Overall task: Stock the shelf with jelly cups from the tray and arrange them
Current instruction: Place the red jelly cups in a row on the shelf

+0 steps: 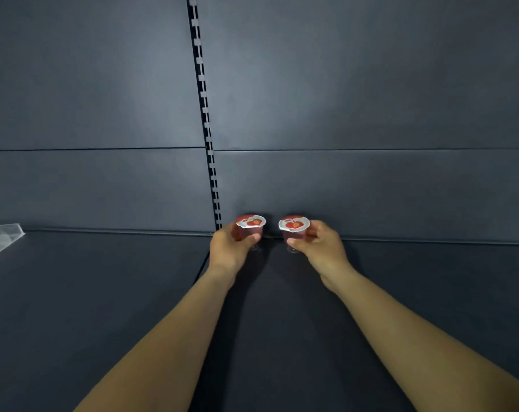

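A: Reaching forward over the dark shelf [103, 307], both bare forearms run from the near edge toward the back.

B: And the grips?

A: The left hand [228, 248] curls its fingers and thumb round the left jelly cup [250, 230]. The right hand [322, 248] wraps the right jelly cup [294, 231] the same way. Neither grip is slack; each pinches the clear cup's side below the lid.

B: How do the cups stand?

A: Upright, foil lids up, red fruit printed on them. They sit side by side with a gap between, each on the inner side of its hand; whether the bases touch the shelf I cannot tell.

B: Beyond the grips?

A: Just behind the cups rises the dark back panel [371, 114], with a slotted upright [206, 120] above the left hand. Far off to the left lies a bit of clear plastic wrap [1, 239].
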Demonstrator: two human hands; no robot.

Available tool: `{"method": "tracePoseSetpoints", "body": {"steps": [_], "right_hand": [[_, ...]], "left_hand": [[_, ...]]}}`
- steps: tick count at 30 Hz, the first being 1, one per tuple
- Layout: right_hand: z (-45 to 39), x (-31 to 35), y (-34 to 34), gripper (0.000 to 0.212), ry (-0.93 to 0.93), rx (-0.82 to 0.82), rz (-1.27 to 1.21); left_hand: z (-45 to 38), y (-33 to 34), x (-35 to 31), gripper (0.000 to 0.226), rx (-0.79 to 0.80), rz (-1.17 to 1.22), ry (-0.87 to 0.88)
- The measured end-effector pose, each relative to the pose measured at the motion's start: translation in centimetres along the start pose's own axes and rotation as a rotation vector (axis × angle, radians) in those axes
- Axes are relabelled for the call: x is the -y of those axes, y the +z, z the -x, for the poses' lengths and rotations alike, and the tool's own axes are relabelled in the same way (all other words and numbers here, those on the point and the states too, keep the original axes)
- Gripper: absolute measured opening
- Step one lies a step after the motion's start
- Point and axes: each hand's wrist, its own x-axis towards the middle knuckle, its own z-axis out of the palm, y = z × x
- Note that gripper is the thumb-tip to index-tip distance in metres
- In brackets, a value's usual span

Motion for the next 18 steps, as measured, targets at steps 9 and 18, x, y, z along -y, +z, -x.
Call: {"method": "tracePoseSetpoints", "body": {"steps": [9, 18], "right_hand": [[-2.4, -0.2, 1.0, 0.037, -0.033, 0.006, 0.083], [-2.2, -0.6, 0.9, 0.041, -0.041, -0.019, 0.141]], "left_hand": [[-3.0, 0.6, 1.1, 0.034, 0.105, -0.021, 0.012], [-1.9, 0.5, 0.2, 0.038, 0.055, -0.152, 0.01]]}}
